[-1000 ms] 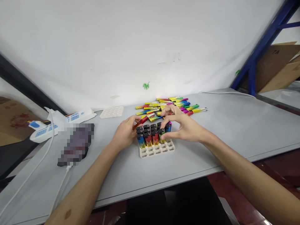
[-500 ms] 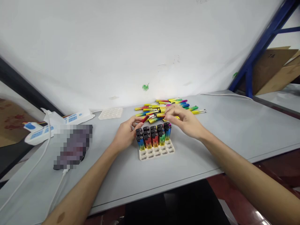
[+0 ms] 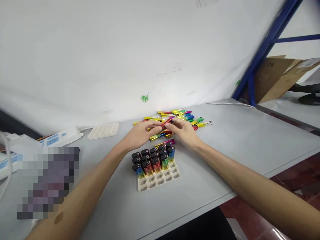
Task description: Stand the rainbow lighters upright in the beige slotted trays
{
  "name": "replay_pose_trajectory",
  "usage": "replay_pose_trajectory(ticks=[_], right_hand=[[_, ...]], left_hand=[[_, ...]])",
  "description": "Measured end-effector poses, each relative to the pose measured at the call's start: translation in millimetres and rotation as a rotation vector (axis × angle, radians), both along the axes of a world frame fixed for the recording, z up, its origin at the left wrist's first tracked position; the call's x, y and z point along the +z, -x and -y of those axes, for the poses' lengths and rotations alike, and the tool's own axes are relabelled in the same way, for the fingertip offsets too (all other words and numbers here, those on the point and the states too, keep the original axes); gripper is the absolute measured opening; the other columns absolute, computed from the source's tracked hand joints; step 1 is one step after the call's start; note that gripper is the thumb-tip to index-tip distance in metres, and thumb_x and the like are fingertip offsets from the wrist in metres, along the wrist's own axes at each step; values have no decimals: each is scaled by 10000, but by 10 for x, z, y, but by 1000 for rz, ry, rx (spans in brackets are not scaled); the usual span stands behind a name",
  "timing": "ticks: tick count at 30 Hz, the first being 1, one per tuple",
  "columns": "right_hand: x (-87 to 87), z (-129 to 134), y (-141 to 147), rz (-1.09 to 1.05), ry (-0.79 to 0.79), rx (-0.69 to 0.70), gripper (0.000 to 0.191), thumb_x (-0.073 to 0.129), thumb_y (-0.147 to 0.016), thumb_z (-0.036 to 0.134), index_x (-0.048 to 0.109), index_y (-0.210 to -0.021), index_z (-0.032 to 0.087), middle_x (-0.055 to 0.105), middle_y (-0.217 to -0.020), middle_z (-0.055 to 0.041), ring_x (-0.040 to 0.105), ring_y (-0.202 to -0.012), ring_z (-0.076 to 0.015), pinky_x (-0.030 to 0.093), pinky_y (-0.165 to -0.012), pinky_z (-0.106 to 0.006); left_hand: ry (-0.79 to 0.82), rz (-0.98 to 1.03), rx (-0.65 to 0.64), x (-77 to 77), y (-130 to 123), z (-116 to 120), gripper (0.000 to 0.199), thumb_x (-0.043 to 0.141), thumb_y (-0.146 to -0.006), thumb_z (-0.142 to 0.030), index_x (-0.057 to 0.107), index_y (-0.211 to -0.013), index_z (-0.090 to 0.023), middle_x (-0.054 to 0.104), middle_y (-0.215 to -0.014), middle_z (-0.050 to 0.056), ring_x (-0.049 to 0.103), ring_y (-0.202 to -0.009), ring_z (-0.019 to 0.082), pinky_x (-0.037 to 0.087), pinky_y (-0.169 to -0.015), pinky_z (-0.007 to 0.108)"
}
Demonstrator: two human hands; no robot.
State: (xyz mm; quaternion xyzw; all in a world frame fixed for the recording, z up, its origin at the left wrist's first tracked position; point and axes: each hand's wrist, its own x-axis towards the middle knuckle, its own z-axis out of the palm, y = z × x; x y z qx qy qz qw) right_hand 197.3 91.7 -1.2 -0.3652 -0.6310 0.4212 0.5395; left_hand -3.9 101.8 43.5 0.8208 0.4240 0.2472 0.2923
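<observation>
A red lighter (image 3: 168,122) with a dark part slants between the fingertips of both hands, above a loose pile. My left hand (image 3: 141,135) pinches its lower left end. On its other side my right hand (image 3: 184,133) closes thumb and fingers; the exact contact is partly hidden. Behind and under the hands spread shiny multicoloured lighters (image 3: 187,116), lying flat. Nearer to me stands a cream holed tray (image 3: 160,181). Black-capped lighters (image 3: 156,164) fill its back rows upright, while the front holes show bare. A magenta-and-yellow lighter (image 3: 165,143) lies just behind the tray.
Another cream holed tray (image 3: 103,130) lies by the wall, left of the pile. A white power strip (image 3: 58,137) and a blurred-out dark object (image 3: 50,183) are at the left. A blue metal frame (image 3: 262,56) and cardboard boxes (image 3: 275,76) stand at the right.
My hands have come together over the pile, with the red lighter now between them. My left hand has moved away from the filled tray. The view has shifted, so the tray appears lower and further left.
</observation>
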Motion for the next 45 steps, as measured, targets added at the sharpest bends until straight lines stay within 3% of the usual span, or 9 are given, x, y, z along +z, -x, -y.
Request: replay_pose_trajectory(ticks=[5, 9, 13, 16, 19, 22, 31, 40, 45], right_hand=[[20, 20, -8, -193, 151, -64, 283, 548, -929, 513, 498, -996, 242, 642, -768, 18, 628, -667, -146, 537, -594, -291], [46, 58, 12, -237, 225, 6, 249, 519, -943, 509, 444, -987, 276, 465, -631, 94, 431, -435, -86, 355, -390, -200], [77, 56, -3, -297, 322, 74, 283, 525, -931, 533, 502, -937, 251, 384, -572, 98, 233, -397, -61, 170, -386, -198], [91, 51, -27, -270, 411, 124, 509, 414, -935, 652, 519, -722, 202, 300, -499, 84, 186, -395, -63, 138, -408, -227], [98, 52, -34, -278, 499, 109, 609, 362, -935, 677, 422, -558, 203, 202, -466, 83, 152, -391, -65, 107, -415, -242], [99, 51, -28, -304, 524, 92, 585, 362, -944, 619, 363, -522, 214, 163, -453, 86, 118, -384, -68, 84, -407, -246], [68, 71, -56, -327, 491, 91, 487, 354, -936, 511, 340, -543, 223, 173, -437, 88, 103, -374, -65, 81, -384, -221], [115, 141, -63, -332, 526, 71, 550, 383, -918, 636, 341, -561, 220, 178, -447, 95, 107, -377, -57, 87, -385, -216], [120, 153, -69, -328, 491, 73, 494, 362, -929, 541, 336, -551, 223, 180, -439, 89, 100, -378, -62, 80, -384, -218]], left_hand=[[-326, -256, -4, -237, 47, -135, 502, 645, -854, -547, 648, -1267, -260, 651, -1324, 61, 443, -1297, 314, 363, -1090, 511], [-422, -352, -88, -448, 69, -212, 560, 641, -843, -592, 618, -1298, -266, 573, -1426, 78, 405, -1344, 329, 285, -1138, 567], [-454, -318, -75, -534, 126, -192, 453, 610, -902, -511, 617, -1297, -289, 603, -1392, 60, 439, -1321, 299, 337, -1110, 541], [-525, -292, -34, -568, 213, -144, 333, 596, -931, -429, 668, -1227, -293, 631, -1338, 58, 452, -1294, 293, 377, -1075, 516], [-596, -316, 0, -587, 302, -84, 229, 562, -959, -362, 727, -1106, -304, 650, -1278, 49, 452, -1257, 289, 393, -1043, 496], [-643, -383, 20, -578, 377, 2, 219, 538, -974, -343, 751, -1025, -333, 653, -1240, 30, 438, -1210, 281, 395, -1008, 471], [-661, -523, 12, -498, 528, 207, 281, 482, -983, -283, 708, -1151, -297, 646, -1094, 77, 458, -1040, 275, 399, -861, 433], [-568, -480, -29, -470, 608, 200, 393, 524, -921, -258, 648, -1275, -375, 628, -1107, 55, 465, -972, 257, 406, -851, 410], [-530, -469, -66, -445, 637, 184, 437, 540, -883, -236, 643, -1290, -357, 633, -1089, 61, 476, -955, 254, 422, -816, 388]])
